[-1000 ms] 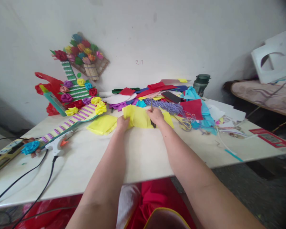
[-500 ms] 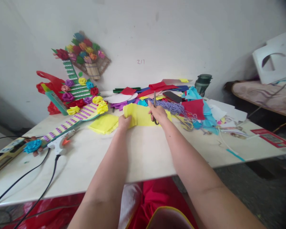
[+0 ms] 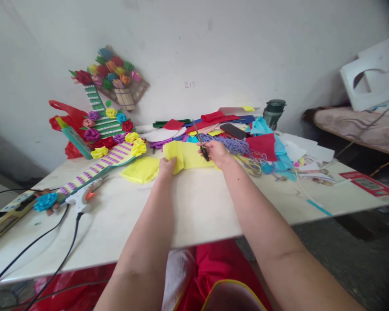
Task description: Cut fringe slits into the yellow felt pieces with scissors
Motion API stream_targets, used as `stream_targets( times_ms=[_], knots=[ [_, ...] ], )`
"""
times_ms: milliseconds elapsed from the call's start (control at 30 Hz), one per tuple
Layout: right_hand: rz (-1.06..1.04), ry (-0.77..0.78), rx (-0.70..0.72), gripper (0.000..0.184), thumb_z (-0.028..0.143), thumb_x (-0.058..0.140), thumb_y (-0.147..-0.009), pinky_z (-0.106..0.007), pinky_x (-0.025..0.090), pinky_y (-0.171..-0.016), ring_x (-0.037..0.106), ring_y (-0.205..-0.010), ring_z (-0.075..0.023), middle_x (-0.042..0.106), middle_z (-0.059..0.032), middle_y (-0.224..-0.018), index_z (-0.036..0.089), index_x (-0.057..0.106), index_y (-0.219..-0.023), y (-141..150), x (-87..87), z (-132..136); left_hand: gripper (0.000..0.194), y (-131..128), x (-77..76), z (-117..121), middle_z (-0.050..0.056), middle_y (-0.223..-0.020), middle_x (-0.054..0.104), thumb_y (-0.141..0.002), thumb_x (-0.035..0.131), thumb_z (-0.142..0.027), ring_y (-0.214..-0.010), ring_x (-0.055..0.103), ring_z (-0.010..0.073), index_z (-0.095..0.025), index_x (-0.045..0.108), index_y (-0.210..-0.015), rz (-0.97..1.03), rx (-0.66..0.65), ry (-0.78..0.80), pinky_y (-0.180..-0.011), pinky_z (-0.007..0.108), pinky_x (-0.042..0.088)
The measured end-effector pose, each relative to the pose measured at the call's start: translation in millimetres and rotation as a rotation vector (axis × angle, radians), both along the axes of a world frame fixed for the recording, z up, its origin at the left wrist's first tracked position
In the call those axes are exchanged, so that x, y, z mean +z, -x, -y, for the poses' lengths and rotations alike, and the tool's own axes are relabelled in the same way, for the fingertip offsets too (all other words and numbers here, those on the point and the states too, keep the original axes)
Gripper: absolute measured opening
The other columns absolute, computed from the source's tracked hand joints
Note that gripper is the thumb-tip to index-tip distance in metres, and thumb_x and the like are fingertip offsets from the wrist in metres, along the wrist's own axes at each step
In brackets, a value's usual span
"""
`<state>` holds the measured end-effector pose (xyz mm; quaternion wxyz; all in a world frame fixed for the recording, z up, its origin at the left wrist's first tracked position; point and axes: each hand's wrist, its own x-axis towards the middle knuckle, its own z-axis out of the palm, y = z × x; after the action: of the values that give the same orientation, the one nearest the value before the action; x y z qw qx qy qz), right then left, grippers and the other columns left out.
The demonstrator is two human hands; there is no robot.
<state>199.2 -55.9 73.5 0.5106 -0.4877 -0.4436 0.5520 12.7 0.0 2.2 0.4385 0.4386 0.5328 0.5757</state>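
My left hand (image 3: 167, 166) pinches the left end of a folded yellow paper sheet (image 3: 184, 154) lying on the pale table (image 3: 197, 203). Over the sheet's right part, my right hand (image 3: 218, 153) grips a pair of scissors (image 3: 199, 140) whose blades point up and to the left. A second yellow paper piece (image 3: 141, 169) lies flat just left of my left hand.
A pile of red, blue, white and purple paper scraps (image 3: 246, 138) and purple yarn lies behind the hands. A glue gun (image 3: 82, 196) with black cables is at the left. Paper-flower decorations (image 3: 106, 108) lean on the wall. A dark green jar (image 3: 274, 113) stands far right.
My right hand has shifted up and back, and the scissors now tilt left instead of standing upright. My left hand keeps its hold on the yellow sheet.
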Motion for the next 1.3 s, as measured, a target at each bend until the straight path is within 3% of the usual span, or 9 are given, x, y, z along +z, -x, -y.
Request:
stream_targets(
  times_ms=[167,300,467,600,700,900,1067,1300],
  knots=[
    [-0.064,-0.103,0.097,0.047,0.006,0.043,-0.057,-0.023,0.042,-0.062,0.056,-0.066,-0.0107,0.061,-0.0015,-0.073,0.015,0.058,-0.100,2,-5.2,1,0.018,0,5.6,4,0.015,-0.089,0.066,-0.061,0.061,-0.012,-0.082,0.064,0.0247,-0.012,0.059,-0.079,0.201,-0.022,0.002,-0.071,0.035,0.052],
    [-0.088,-0.165,0.184,0.046,0.004,0.051,-0.058,-0.021,0.044,-0.061,0.056,-0.066,-0.0085,0.058,0.0017,-0.074,0.019,0.056,-0.102,5,-7.1,2,0.024,-3,9.3,6,0.013,-0.095,0.065,-0.064,0.057,-0.011,-0.085,0.064,0.0227,-0.012,0.058,-0.088,0.332,0.002,0.005,-0.073,0.034,0.052],
    [0.040,-0.178,0.206,0.029,0.022,0.063,-0.069,-0.020,0.046,-0.049,0.057,-0.056,-0.0087,0.058,0.0021,-0.067,0.019,0.055,-0.097,3,-5.3,5,0.028,-8,15.1,10,0.012,-0.095,0.065,-0.065,0.056,-0.008,-0.087,0.063,0.0212,-0.012,0.058,-0.092,0.402,0.034,0.053,-0.072,0.033,0.051],
    [0.166,-0.218,0.038,0.025,0.040,0.060,-0.074,-0.015,0.039,-0.038,0.056,-0.048,-0.0076,0.059,0.0001,-0.062,0.016,0.056,-0.082,-5,-3.7,3,0.031,-8,19.9,13,0.010,-0.092,0.066,-0.066,0.053,-0.007,-0.087,0.063,0.0201,-0.012,0.057,-0.097,0.455,0.078,0.028,-0.072,0.031,0.051],
    [0.193,-0.234,-0.035,0.029,0.044,0.056,-0.077,-0.015,0.039,-0.037,0.057,-0.047,-0.0078,0.062,-0.0017,-0.062,0.016,0.055,-0.084,-11,-0.9,5,0.034,-6,20.4,11,0.009,-0.096,0.065,-0.068,0.053,-0.009,-0.088,0.063,0.0194,-0.012,0.056,-0.102,0.458,0.096,0.004,-0.070,0.029,0.052],
    [0.255,-0.145,0.376,0.039,0.048,0.049,-0.080,-0.020,0.045,-0.043,0.061,-0.050,-0.0124,0.068,-0.0067,-0.067,0.015,0.054,-0.099,-13,1.7,16,0.034,-6,20.5,10,0.008,-0.099,0.065,-0.071,0.051,-0.010,-0.092,0.062,0.0181,-0.014,0.055,-0.105,0.408,0.085,-0.003,-0.071,0.027,0.052],
    [0.464,-0.091,0.615,0.038,0.041,0.062,-0.070,-0.016,0.030,-0.032,0.044,-0.031,-0.0054,0.062,-0.0006,-0.050,0.009,0.061,-0.090,-20,-3.6,15,0.030,-3,22.8,12,0.009,-0.102,0.064,-0.074,0.050,-0.011,-0.092,0.062,0.0171,-0.014,0.055,-0.103,0.434,0.045,-0.015,-0.071,0.025,0.052],
    [0.639,0.038,0.681,0.040,0.044,0.067,-0.063,-0.017,0.024,-0.031,0.043,-0.031,-0.0051,0.059,0.0007,-0.045,0.010,0.065,-0.082,-30,-0.9,15,0.026,2,22.0,10,0.007,-0.095,0.066,-0.076,0.050,-0.012,-0.091,0.062,0.0164,-0.016,0.057,-0.101,0.374,0.027,-0.057,-0.074,0.026,0.052]
  ],
)
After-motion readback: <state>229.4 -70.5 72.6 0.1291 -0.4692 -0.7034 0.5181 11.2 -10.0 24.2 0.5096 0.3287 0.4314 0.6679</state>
